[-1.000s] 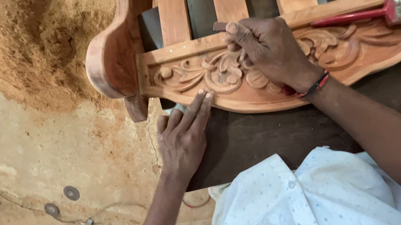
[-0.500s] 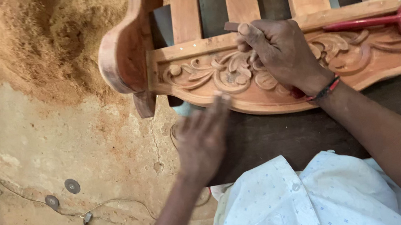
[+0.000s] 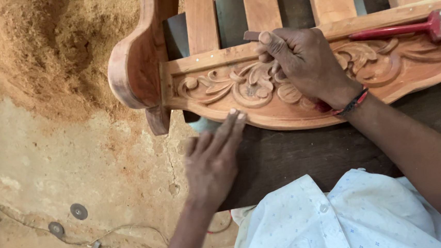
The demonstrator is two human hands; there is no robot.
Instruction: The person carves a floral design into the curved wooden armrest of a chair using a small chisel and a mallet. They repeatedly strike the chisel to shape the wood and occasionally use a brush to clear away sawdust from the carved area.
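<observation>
A carved wooden chair rail (image 3: 301,90) lies under both sets of fingers, on a dark bench (image 3: 305,154). The right hand (image 3: 307,63) pinches a small sanding piece (image 3: 251,35) against the scrollwork. The left hand (image 3: 212,161), fingers pressed together, touches the rail's lower edge. A red brush (image 3: 405,27) lies beyond the right knuckles.

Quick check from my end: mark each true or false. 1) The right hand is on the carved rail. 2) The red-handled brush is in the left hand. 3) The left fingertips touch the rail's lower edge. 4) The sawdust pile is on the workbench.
1) True: the right hand rests on the carved rail, pinching a small dark piece.
2) False: the red-handled brush lies on the frame, unheld.
3) True: the left hand reaches its fingertips to that edge.
4) False: the sawdust pile lies on the floor.
</observation>
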